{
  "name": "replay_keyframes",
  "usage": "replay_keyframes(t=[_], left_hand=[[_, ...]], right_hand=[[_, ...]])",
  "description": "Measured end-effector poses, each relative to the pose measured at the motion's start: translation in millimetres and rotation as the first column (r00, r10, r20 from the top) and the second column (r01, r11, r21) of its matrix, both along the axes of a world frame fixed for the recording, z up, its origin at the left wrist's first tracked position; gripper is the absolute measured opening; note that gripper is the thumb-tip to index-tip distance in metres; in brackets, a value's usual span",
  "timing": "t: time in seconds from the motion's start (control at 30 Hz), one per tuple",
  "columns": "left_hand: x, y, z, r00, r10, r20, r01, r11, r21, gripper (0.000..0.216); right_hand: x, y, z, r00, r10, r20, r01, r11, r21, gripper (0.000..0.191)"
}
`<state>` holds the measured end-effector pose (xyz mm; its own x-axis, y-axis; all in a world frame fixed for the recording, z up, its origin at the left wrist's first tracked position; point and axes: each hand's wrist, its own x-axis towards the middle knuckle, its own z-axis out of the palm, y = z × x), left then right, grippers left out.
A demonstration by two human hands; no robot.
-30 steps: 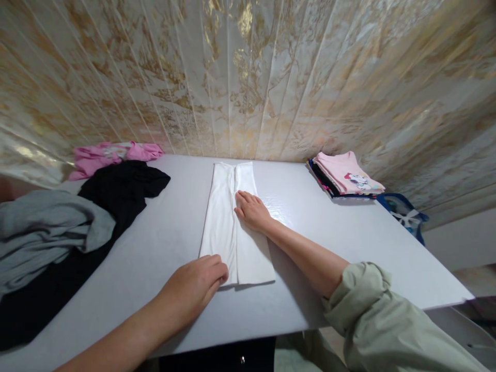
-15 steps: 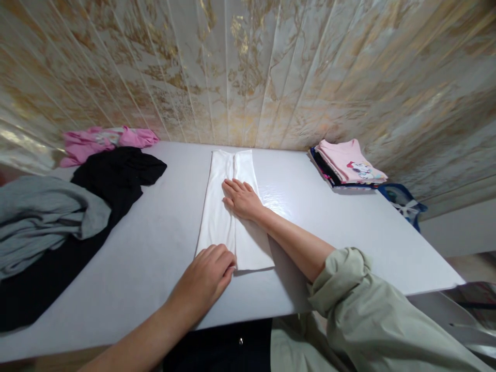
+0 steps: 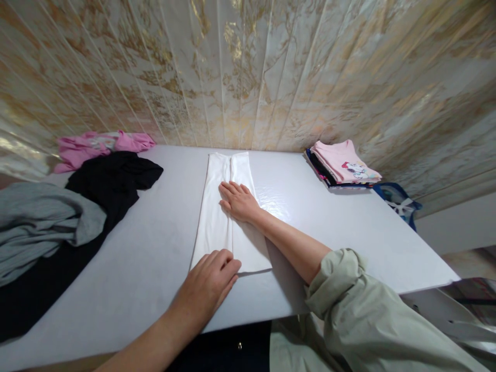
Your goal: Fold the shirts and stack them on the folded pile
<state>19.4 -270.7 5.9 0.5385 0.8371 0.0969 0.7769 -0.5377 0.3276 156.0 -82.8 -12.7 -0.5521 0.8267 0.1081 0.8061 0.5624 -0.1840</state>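
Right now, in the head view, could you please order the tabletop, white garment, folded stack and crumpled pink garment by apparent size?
1. Tabletop
2. White garment
3. Folded stack and crumpled pink garment: too alike to rank

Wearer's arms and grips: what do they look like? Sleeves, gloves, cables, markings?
Left grip and right grip are bare, five-fingered human hands: no gloves, rings or markings visible. The right sleeve is loose, pale grey-green fabric, rolled into a thick, bunched cuff. The left forearm is bare to the frame edge; no left sleeve shows. No watch or cables visible.
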Motion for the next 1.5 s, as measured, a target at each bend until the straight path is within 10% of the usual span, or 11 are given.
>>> replay_keyframes(t=[0.3,0.47,0.77,1.17,1.37,1.5], left_hand=[[-1.2,12.0,9.4,0.986,0.01,0.167,-0.015,0.999,0.03,0.025],[-10.1,52.1,-11.2,0.99,0.141,-0.004,-0.138,0.973,0.184,0.05],[-15.9,65.4,-25.5,0.98,0.154,-0.129,-0.115,0.956,0.269,0.053],[-42.8,23.3,-27.5,0.986,0.152,-0.075,-0.117,0.932,0.344,0.035],[-64.7,-5.1,-7.9,0.997,0.077,0.021,-0.079,0.957,0.278,0.025],[-54.8,35.5,11.5,0.993,0.096,0.073,-0.11,0.966,0.233,0.035]], right_hand=[[3.0,10.6,-2.1,0.984,0.071,-0.161,-0.077,0.997,-0.03,0.052],[24.7,19.2,9.8,0.9,-0.055,-0.433,0.04,0.998,-0.044,0.045],[38.9,-56.6,-4.8,0.996,0.025,-0.087,-0.023,0.999,0.03,0.053],[67.0,-97.6,11.7,0.973,0.197,-0.123,-0.208,0.974,-0.085,0.051],[94.7,-142.0,32.1,0.954,0.245,-0.173,-0.272,0.949,-0.159,0.044],[77.6,-129.0,41.9,0.951,0.226,-0.212,-0.247,0.966,-0.079,0.041]])
